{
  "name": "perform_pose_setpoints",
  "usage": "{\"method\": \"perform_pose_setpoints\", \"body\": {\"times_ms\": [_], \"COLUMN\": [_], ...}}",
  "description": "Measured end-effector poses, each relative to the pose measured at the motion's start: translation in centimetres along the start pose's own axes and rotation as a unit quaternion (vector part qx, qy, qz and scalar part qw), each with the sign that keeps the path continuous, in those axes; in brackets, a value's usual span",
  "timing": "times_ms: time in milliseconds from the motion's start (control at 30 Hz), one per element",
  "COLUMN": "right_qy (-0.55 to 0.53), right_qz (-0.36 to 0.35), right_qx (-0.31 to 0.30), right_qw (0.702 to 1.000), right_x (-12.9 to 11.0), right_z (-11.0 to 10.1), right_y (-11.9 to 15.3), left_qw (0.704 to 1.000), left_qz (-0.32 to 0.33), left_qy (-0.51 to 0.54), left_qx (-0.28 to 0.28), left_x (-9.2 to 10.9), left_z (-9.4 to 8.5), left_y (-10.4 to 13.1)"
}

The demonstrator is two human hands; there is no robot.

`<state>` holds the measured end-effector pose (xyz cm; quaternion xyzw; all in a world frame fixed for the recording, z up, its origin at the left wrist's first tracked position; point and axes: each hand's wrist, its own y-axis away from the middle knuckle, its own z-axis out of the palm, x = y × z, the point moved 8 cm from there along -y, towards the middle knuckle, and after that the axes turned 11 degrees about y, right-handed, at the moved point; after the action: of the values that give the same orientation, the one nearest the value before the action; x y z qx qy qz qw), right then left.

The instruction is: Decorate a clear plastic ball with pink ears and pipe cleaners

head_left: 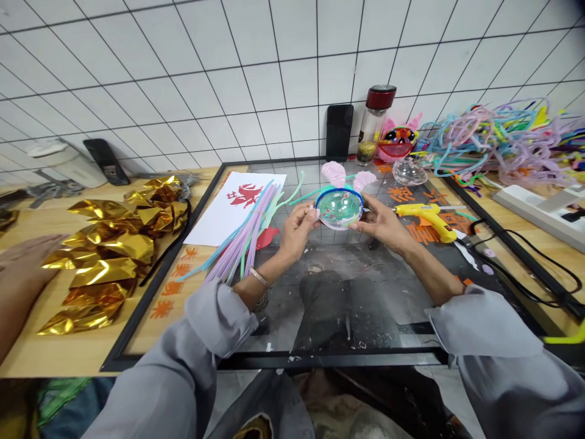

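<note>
Above the glass-topped board, a clear plastic half-ball (339, 210) with a blue fuzzy rim is held between my two hands. Two pale pink ear shapes (334, 174) of pipe cleaner stick up from its far side. My left hand (298, 228) pinches at the left rim, with a small pale pink bit at the fingertips. From the right, my right hand (377, 224) grips the half-ball's edge between thumb and fingers. Just beyond that hand lies a yellow glue gun (427, 219). Left of my left hand, purple, blue and green pipe cleaners (249, 231) lie in a bundle.
White paper (228, 204) with a red cutout lies under the bundle. Gold foil (109, 262) and another person's arm (22, 280) are at left. At the back stand a phone (339, 133), a glass bottle (371, 131) and a pink animal-faced piece (397, 143). Tangled pipe cleaners (503, 146) and a power strip (543, 210) occupy the right.
</note>
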<state>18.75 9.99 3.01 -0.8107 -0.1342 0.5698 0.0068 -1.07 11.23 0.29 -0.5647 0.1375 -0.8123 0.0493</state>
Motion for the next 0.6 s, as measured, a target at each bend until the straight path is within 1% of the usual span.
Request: {"method": "perform_pose_setpoints", "body": {"times_ms": [100,167,233,300,367,400,500,600], "right_qy": [-0.011,-0.011,-0.006,-0.002,0.002,0.004,0.006,-0.002], "right_qz": [0.004,0.005,0.004,0.004,0.003,0.003,-0.001,-0.023], "right_qx": [-0.007,-0.009,-0.008,-0.005,-0.001,-0.001,-0.001,0.005], "right_qw": [1.0,1.0,1.0,1.0,1.0,1.0,1.0,1.0], "right_x": [0.1,0.2,0.3,0.4,0.4,0.4,0.5,0.5], "right_z": [0.1,0.1,0.0,0.0,0.0,0.0,0.3,0.4], "right_y": [-0.1,-0.1,-0.2,-0.2,-0.3,-0.3,-0.5,-0.7], "left_qw": [1.0,0.999,0.995,0.984,0.972,0.966,0.958,0.962], "left_qz": [0.001,0.01,0.047,0.107,0.157,0.17,0.177,0.144], "left_qy": [-0.013,-0.041,-0.09,-0.142,-0.176,-0.189,-0.207,-0.207], "left_qx": [0.005,0.007,0.009,0.004,-0.021,-0.038,-0.086,-0.102], "left_x": [0.0,0.5,1.6,3.4,5.1,5.6,6.2,5.5], "left_z": [-0.3,-0.3,-0.2,0.3,1.2,1.8,3.2,3.6], "left_y": [0.1,0.3,0.4,0.5,0.5,0.5,0.3,0.0]}}
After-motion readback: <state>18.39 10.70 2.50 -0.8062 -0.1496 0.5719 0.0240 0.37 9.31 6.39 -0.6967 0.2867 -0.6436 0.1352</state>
